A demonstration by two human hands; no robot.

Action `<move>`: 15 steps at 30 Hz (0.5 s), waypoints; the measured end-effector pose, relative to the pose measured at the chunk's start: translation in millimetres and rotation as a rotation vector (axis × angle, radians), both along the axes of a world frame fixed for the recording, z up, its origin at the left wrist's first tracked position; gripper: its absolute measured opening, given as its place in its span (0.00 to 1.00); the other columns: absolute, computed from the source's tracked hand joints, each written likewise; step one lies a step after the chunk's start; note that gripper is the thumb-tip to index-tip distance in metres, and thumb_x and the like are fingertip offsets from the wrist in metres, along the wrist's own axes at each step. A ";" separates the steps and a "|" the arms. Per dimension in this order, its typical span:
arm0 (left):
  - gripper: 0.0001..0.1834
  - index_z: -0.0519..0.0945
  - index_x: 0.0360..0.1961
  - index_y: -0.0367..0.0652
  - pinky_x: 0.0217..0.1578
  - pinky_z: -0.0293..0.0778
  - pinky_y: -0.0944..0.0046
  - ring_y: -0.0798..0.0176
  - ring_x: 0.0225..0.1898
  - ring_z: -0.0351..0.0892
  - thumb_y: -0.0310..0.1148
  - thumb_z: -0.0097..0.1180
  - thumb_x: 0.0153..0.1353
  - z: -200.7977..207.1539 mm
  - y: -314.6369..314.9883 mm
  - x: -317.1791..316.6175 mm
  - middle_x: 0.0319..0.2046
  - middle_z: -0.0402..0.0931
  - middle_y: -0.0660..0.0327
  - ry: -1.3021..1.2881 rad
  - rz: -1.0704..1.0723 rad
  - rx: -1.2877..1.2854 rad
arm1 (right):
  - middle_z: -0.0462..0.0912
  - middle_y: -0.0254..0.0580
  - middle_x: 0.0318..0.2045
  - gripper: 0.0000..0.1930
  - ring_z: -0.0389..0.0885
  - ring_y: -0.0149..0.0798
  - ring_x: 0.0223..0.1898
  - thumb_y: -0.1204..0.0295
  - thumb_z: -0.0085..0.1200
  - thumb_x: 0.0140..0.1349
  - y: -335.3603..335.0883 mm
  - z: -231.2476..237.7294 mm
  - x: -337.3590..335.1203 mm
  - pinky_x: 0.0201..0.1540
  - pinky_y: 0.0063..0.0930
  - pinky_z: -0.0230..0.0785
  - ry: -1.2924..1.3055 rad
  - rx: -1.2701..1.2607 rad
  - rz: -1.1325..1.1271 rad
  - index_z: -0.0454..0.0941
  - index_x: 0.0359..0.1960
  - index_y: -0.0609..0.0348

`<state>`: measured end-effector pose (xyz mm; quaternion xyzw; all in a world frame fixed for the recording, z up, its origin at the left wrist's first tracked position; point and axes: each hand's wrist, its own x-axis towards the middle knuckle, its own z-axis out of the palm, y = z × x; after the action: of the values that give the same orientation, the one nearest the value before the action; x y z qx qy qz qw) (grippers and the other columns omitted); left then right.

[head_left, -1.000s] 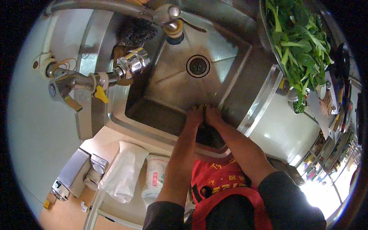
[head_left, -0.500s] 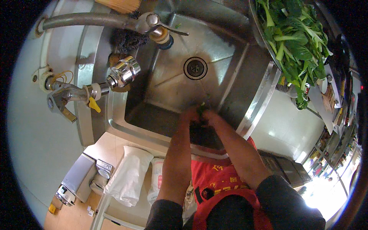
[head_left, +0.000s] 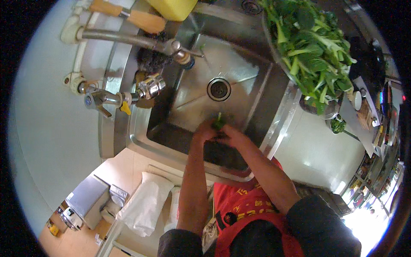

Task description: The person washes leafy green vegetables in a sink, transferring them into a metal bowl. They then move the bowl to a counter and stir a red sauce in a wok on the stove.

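Observation:
Over the near part of a steel sink (head_left: 205, 107), my left hand (head_left: 206, 129) and my right hand (head_left: 231, 135) are close together. Between them shows a small piece of green leafy vegetable (head_left: 219, 122), its pale tip pointing away from me. My fingers appear closed around it, though shadow blurs their outline. Below the hands lies the dark near wall of the basin. Farther off in the sink floor is the round drain (head_left: 218, 89). A big heap of leafy greens (head_left: 314, 51) fills a wide metal bowl at the far right of the sink.
Two metal taps (head_left: 150, 87) reach over the sink's left side. A wooden-handled brush (head_left: 145, 20) and a yellow container (head_left: 173, 7) sit at the far left. A metal pot (head_left: 319, 107) stands right of the sink. White sacks (head_left: 145, 205) are at lower left.
My view has tilted, bringing the yellow container and the whole brush handle into sight. Both hands stay together over the sink, and more of the green piece shows between them.

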<state>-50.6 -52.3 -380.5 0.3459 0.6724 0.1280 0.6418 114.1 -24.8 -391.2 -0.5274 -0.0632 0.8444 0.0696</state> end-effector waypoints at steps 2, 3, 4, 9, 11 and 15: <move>0.23 0.80 0.51 0.47 0.44 0.78 0.52 0.50 0.44 0.84 0.33 0.64 0.51 48.9 27.2 -2.0 0.43 0.82 0.49 0.085 -0.017 0.259 | 0.80 0.40 0.46 0.16 0.80 0.41 0.48 0.66 0.54 0.65 33.4 42.3 -3.6 0.53 0.43 0.77 0.111 0.171 0.077 0.75 0.53 0.53; 0.22 0.79 0.51 0.46 0.47 0.76 0.51 0.48 0.46 0.83 0.33 0.63 0.52 76.4 36.6 -0.1 0.43 0.82 0.48 0.124 0.012 0.349 | 0.80 0.40 0.47 0.17 0.80 0.41 0.49 0.65 0.54 0.65 48.5 65.1 -4.8 0.53 0.44 0.76 0.159 0.195 0.075 0.75 0.54 0.53; 0.23 0.79 0.52 0.46 0.49 0.76 0.52 0.48 0.48 0.81 0.32 0.63 0.52 104.5 46.5 1.3 0.44 0.81 0.48 0.136 0.051 0.368 | 0.80 0.40 0.48 0.18 0.79 0.41 0.50 0.64 0.54 0.65 63.6 88.1 -6.3 0.54 0.44 0.76 0.106 0.266 0.166 0.74 0.55 0.52; 0.34 0.72 0.61 0.39 0.53 0.75 0.57 0.57 0.51 0.80 0.28 0.66 0.51 223.6 101.2 15.0 0.50 0.80 0.53 0.222 0.099 0.475 | 0.81 0.40 0.47 0.16 0.81 0.36 0.48 0.75 0.51 0.65 134.5 206.6 13.7 0.52 0.31 0.75 0.244 0.525 0.146 0.75 0.54 0.60; 0.34 0.71 0.62 0.39 0.54 0.74 0.57 0.57 0.51 0.79 0.26 0.66 0.51 261.1 121.5 32.2 0.50 0.80 0.52 0.197 0.152 0.655 | 0.81 0.38 0.48 0.17 0.80 0.33 0.49 0.75 0.51 0.65 164.4 255.7 33.4 0.55 0.29 0.73 0.094 0.676 0.328 0.75 0.56 0.61; 0.33 0.72 0.60 0.41 0.56 0.70 0.54 0.46 0.56 0.76 0.21 0.66 0.50 330.4 180.6 74.8 0.52 0.76 0.48 0.219 0.161 0.902 | 0.81 0.37 0.48 0.18 0.79 0.31 0.50 0.72 0.53 0.66 225.8 352.1 75.3 0.56 0.28 0.72 -0.022 1.040 0.395 0.74 0.56 0.62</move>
<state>24.2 128.2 -50.1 0.5484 0.6381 0.4194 0.3409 189.4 201.0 -39.1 -0.4105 -0.5702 0.6933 0.1603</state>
